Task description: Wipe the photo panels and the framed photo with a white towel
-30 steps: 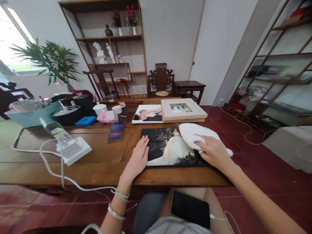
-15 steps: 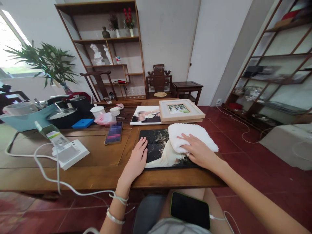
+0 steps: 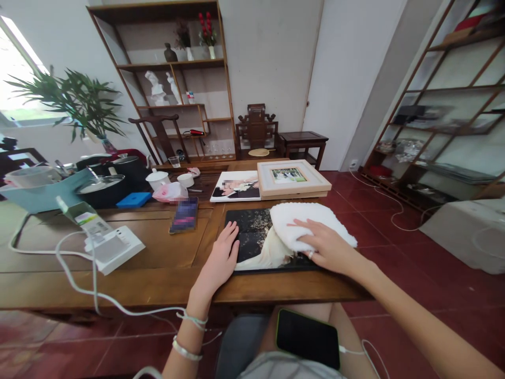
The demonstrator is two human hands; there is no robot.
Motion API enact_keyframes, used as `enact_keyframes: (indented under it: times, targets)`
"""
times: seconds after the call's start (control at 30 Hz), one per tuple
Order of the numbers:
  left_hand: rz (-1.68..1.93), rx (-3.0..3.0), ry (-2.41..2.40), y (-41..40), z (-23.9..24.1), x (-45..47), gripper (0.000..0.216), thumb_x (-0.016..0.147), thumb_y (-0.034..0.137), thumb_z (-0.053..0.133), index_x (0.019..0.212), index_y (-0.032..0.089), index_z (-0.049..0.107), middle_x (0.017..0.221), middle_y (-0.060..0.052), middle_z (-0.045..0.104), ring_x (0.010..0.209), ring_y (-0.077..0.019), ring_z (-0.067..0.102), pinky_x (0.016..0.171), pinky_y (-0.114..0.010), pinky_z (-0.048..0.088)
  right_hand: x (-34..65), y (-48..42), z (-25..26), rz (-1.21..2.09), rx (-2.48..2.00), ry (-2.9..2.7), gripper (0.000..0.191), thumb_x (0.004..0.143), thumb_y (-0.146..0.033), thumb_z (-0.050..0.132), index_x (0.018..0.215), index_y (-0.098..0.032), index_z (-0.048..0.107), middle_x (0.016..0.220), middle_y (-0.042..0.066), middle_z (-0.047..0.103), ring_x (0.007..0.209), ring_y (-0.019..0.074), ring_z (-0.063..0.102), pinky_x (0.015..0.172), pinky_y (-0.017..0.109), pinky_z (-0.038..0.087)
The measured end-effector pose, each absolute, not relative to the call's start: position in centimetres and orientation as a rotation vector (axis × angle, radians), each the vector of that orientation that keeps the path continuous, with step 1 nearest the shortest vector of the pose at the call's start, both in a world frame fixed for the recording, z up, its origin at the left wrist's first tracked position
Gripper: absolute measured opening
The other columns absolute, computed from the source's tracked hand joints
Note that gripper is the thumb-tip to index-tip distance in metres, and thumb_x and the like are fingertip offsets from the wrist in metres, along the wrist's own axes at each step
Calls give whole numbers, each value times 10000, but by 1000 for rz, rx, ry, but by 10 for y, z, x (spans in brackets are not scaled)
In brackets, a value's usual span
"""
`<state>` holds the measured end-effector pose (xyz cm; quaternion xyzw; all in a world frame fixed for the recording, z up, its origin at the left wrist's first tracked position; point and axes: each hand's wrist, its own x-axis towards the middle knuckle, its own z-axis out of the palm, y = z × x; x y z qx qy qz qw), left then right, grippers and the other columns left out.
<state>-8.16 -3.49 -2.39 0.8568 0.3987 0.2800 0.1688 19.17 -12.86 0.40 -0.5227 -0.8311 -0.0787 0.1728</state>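
A dark photo panel (image 3: 252, 239) showing a pale flowing dress lies flat near the table's front edge. My left hand (image 3: 225, 251) rests on the panel's left edge, open, with its fingers stretched out. My right hand (image 3: 325, 245) grips a folded white towel (image 3: 315, 216) from above and presses it onto the right part of the panel. The towel hides the panel's upper right and hangs slightly past its right side. Where the right thumb tucks in under the cloth cannot be seen clearly.
Behind the panel lie a white-edged photo print (image 3: 236, 192) and a pale wooden frame (image 3: 325, 185). To the left are a phone (image 3: 184, 216), an open white box (image 3: 118, 247), white cables, a blue box (image 3: 134, 199) and pots. A black tablet (image 3: 307, 337) rests on my lap.
My right hand and the towel have shifted slightly to the right across the panel. My left hand stays in place on the left edge.
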Motion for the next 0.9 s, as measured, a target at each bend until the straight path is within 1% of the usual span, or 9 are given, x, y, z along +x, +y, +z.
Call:
enact_keyframes:
  times: [0.1,0.2,0.27,0.37,0.5,0.57,0.67,0.8,0.9]
  targets:
    - [767,2448,1125,-34,-25,-83,449,907,238,310,1297,66,451,1430,-163,379,1364,-215,279,1112,-427,258,207,-99,5,-271,-1572,-2330,223,788,-188,526,964,-177,663,1260,149,559,1119,300,533,942,475,424]
    - [778,2447,1119,-33,-26,-84,442,907,238,310,1297,88,455,1432,-151,379,1364,-210,278,1116,-419,250,214,-86,5,-269,-1651,-2307,214,826,-209,491,937,-168,669,1182,156,607,1049,311,571,875,475,465]
    - [800,2440,1113,-32,-27,-84,433,907,240,318,1293,107,462,1429,-141,387,1361,-206,286,1118,-411,248,211,-92,3,-280,-1628,-2307,216,795,-167,502,935,-164,667,1231,161,576,1092,311,551,923,492,436]
    - [819,2436,1108,-32,-27,-84,425,906,242,328,1288,120,470,1425,-136,395,1357,-206,295,1116,-410,254,200,-119,-1,-274,-1502,-2350,234,733,-108,509,900,-174,661,1305,144,524,1208,290,469,1021,504,352]
    - [823,2436,1116,-32,-28,-83,423,902,238,334,1280,114,478,1421,-142,401,1353,-209,304,1111,-413,266,189,-165,0,-184,-1353,-2421,269,679,-57,472,827,-201,643,1335,78,508,1290,257,373,1059,512,304]
    - [822,2446,1120,-31,-28,-83,426,901,239,330,1276,105,482,1418,-147,404,1351,-210,308,1111,-415,265,191,-179,1,-151,-1311,-2437,288,652,-48,461,820,-203,637,1352,70,491,1301,252,357,1060,513,304]
    - [815,2466,1123,-30,-27,-84,436,902,248,323,1278,90,479,1417,-152,404,1351,-213,308,1112,-421,263,202,-183,0,-134,-1325,-2405,264,654,-67,466,804,-200,638,1343,87,498,1277,259,393,1042,500,334]
    - [801,2476,1111,-30,-25,-85,450,902,259,317,1270,62,483,1412,-164,407,1351,-211,308,1118,-411,253,219,-157,-2,-169,-1524,-2278,225,731,-122,477,833,-200,662,1295,104,543,1188,301,488,946,498,426]
    - [799,2489,1099,-29,-24,-86,461,901,278,318,1265,52,489,1408,-167,412,1349,-212,312,1120,-407,251,222,-132,-2,-196,-1627,-2197,226,778,-152,472,870,-189,675,1184,122,618,1112,315,542,896,495,457]
